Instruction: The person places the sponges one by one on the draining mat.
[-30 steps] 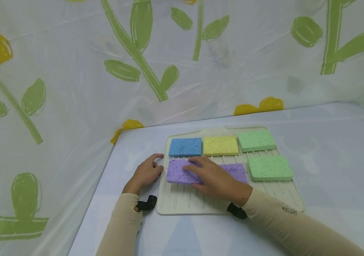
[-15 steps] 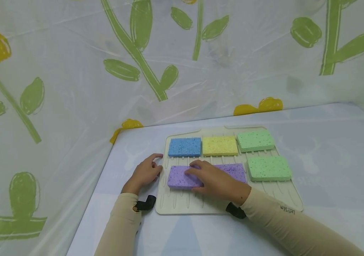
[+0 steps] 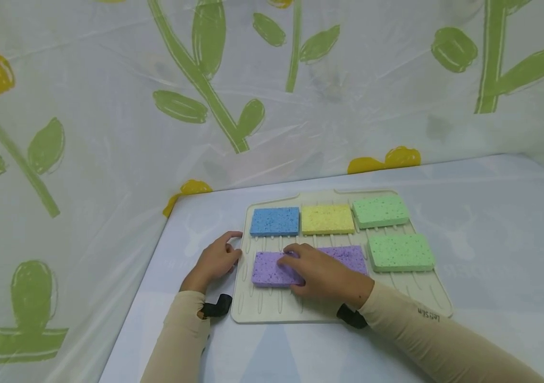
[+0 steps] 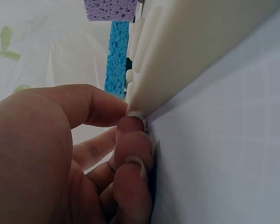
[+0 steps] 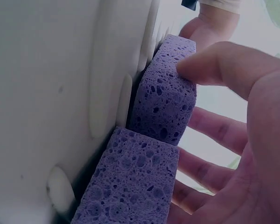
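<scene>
My right hand point(image 3: 321, 271) grips a purple sponge point(image 3: 267, 268) at the front left of a cream ribbed draining mat point(image 3: 262, 308). Its thumb point(image 5: 210, 65) presses one side of the sponge, and the other fingers lie over its top. A second purple sponge point(image 3: 348, 258) lies to the right, partly hidden by this hand; the two look end to end in the right wrist view. My left hand point(image 3: 214, 260) rests on the table at the mat's left edge. Its thumb point(image 4: 102, 107) touches the rim, with the bent fingertips low beside it.
A blue sponge point(image 3: 275, 221) and a yellow sponge point(image 3: 327, 219) lie in the mat's back row. Two green sponges point(image 3: 381, 211) occupy its right side, one behind the other. A flower-printed curtain point(image 3: 123, 106) hangs behind the pale table point(image 3: 492, 255).
The purple sponge in my right hand has shifted toward me and slightly right, opening a gap from the blue sponge. My left hand has stayed at the mat's edge.
</scene>
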Demonstrator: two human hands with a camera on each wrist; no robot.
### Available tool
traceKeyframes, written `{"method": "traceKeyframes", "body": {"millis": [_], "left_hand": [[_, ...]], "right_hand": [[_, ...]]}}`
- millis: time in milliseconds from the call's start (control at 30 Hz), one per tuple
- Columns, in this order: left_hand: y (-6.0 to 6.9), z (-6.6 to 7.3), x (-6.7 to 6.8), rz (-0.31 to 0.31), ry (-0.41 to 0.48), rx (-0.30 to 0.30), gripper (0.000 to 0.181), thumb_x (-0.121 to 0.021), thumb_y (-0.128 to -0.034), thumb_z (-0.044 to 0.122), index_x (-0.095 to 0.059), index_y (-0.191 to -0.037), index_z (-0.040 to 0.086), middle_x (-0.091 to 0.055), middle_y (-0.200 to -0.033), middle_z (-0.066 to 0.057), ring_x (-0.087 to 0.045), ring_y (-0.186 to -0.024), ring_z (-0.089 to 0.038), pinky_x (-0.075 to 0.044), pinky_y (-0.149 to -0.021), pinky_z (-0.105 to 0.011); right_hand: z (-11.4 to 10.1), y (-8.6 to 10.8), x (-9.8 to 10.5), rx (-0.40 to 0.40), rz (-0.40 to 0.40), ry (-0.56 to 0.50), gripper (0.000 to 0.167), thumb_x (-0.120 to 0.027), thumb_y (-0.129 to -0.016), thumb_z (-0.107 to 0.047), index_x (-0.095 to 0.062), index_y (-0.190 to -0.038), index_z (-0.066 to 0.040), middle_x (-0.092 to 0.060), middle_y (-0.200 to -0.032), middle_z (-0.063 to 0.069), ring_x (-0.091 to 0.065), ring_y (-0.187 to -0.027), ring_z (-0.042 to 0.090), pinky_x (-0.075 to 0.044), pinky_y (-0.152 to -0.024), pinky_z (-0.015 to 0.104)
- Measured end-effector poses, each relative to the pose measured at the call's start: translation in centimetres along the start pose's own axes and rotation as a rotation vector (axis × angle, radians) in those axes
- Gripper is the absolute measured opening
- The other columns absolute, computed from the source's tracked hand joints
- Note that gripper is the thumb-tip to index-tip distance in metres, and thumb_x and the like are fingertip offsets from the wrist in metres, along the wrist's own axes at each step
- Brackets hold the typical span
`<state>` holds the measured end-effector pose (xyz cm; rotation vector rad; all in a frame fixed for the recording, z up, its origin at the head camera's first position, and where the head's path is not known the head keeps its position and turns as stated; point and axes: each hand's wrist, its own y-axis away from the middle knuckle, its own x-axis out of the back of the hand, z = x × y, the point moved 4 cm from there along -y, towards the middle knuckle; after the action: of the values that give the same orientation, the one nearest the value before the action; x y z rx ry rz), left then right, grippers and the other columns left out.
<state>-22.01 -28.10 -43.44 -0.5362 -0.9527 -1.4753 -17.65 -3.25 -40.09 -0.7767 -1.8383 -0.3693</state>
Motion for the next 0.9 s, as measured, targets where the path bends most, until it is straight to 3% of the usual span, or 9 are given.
{"method": "traceKeyframes", "body": {"millis": [367, 700, 900], "left_hand": [[-0.02, -0.20, 0.20, 0.003, -0.004, 0.004, 0.053, -0.057, -0.0924, 0.028, -0.048, -0.145, 0.027, -0.060, -0.079, -0.003, -0.055, -0.060, -0.016, -0.041, -0.056, -0.029], [0.04, -0.10, -0.29, 0.002, 0.020, 0.012, 0.052, -0.058, -0.0916, 0.027, -0.050, -0.143, 0.028, -0.059, -0.077, -0.002, -0.053, -0.058, -0.016, -0.040, -0.054, -0.029], [-0.19, 0.04, 0.19, 0.013, 0.005, 0.004, 0.052, -0.058, -0.0919, 0.027, -0.049, -0.143, 0.028, -0.059, -0.078, -0.003, -0.054, -0.058, -0.016, -0.040, -0.054, -0.029]], "right_hand": [[-0.45, -0.09, 0.24, 0.069, 0.025, 0.052, 0.042, -0.072, -0.090, -0.022, -0.064, -0.131, -0.017, -0.055, -0.141, 0.013, -0.057, -0.127, 0.030, -0.049, -0.103, 0.043], [-0.37, 0.21, -0.07, 0.083, 0.013, 0.080, 0.038, -0.071, -0.092, -0.023, -0.067, -0.129, -0.017, -0.057, -0.140, 0.014, -0.057, -0.129, 0.031, -0.048, -0.105, 0.044], [-0.39, 0.11, 0.06, 0.097, 0.032, 0.101, 0.039, -0.069, -0.094, -0.023, -0.065, -0.133, -0.017, -0.055, -0.142, 0.014, -0.055, -0.131, 0.031, -0.046, -0.107, 0.045]]}}
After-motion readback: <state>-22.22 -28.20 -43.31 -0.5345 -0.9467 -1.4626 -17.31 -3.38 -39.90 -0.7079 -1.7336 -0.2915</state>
